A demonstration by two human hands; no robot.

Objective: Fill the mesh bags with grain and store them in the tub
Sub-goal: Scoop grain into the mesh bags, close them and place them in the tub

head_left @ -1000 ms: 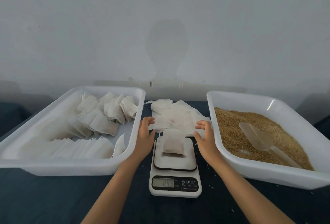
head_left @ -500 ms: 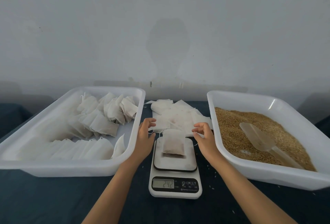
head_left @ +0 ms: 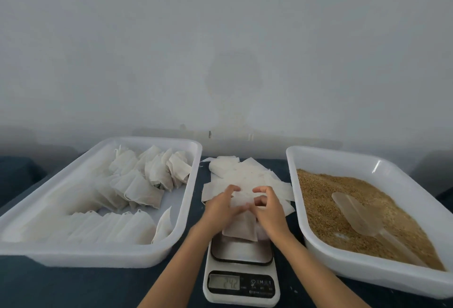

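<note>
A filled white mesh bag [head_left: 241,228] rests on the kitchen scale [head_left: 241,273] in the middle. My left hand [head_left: 220,207] and my right hand [head_left: 268,208] meet at the bag's top edge, fingers curled and pinching it from both sides. Behind them lies a pile of empty mesh bags [head_left: 245,175] on the dark table. The white tub on the left [head_left: 103,256] holds several filled bags [head_left: 137,180]. Brown grain [head_left: 323,199] fills the white tub on the right [head_left: 367,273], with a clear plastic scoop [head_left: 355,212] lying on it.
The scale display [head_left: 224,282] shows digits. A grey wall stands close behind the table. Dark table cloth [head_left: 73,285] shows in front of the left tub and between the tubs. A few loose grains lie near the scale.
Both hands have moved inward from either side of the scale and now pinch the top of the bag on it.
</note>
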